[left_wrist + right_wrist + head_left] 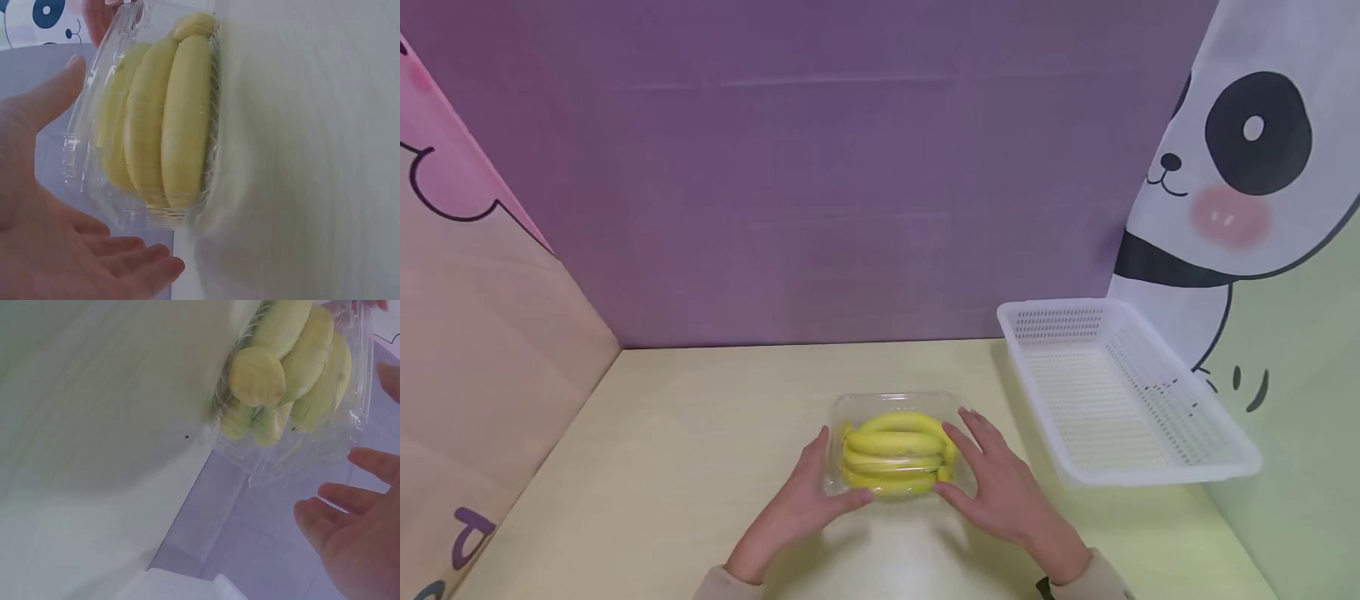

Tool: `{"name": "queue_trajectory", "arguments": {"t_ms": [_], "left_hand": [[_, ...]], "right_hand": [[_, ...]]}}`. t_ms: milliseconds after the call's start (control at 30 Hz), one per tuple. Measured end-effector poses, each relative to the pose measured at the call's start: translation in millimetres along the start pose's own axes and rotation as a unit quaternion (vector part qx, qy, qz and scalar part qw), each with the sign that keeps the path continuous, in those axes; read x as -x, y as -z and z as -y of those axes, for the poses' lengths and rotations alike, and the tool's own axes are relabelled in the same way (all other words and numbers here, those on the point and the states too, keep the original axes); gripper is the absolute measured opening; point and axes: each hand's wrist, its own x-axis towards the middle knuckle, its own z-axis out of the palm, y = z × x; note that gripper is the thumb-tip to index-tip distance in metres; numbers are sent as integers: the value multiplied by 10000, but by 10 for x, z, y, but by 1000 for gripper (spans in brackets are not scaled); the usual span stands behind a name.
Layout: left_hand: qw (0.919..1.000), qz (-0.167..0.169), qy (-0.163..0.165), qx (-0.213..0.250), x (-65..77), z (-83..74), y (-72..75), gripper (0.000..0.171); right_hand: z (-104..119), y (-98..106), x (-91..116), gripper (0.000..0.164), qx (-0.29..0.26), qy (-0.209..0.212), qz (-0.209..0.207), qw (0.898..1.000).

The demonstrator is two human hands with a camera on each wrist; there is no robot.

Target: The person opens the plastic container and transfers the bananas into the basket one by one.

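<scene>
Head view: left hand (805, 500) and right hand (1002, 492), fingers extended, gripping nothing, flank the clear container (842, 412) of bananas (897, 443), whose opposite sides probably want even pressure.

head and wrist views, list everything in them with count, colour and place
Flat wood-look table: 1, pale cream, foreground
Clear rectangular plastic box: 1, colourless, on the table between the hands
Curved smooth bananas: several, exact count unclear, yellow, inside the box
Shallow perforated plastic basket: 1, white, right of the box
Creased backdrop sheet: 1, purple, behind the table
Printed left side panel: 1, beige and pink, left
Printed right side panel: 1, pale green with a black-and-white panda, right
Left hand: 1, bare, at the box's left side
Right hand: 1, bare, at its right side
Sleeve cuffs: 2, beige, at the wrists
</scene>
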Motion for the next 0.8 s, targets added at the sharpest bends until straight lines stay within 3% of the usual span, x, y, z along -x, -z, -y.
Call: {"name": "queue_trajectory", "arguments": {"t_ms": [233, 500, 800], "left_hand": [[9989, -5, -53, 476, -40, 47, -23, 124], [9951, 56, -88, 988, -81, 115, -37, 127], [9931, -6, 223, 1151, -100, 158, -74, 127]], "right_hand": [[35, -18, -86, 74, 4, 397, 32, 9992], [46, -63, -116, 70, 141, 542, -29, 9984], [33, -119, -133, 62, 117, 646, 40, 9978]]}}
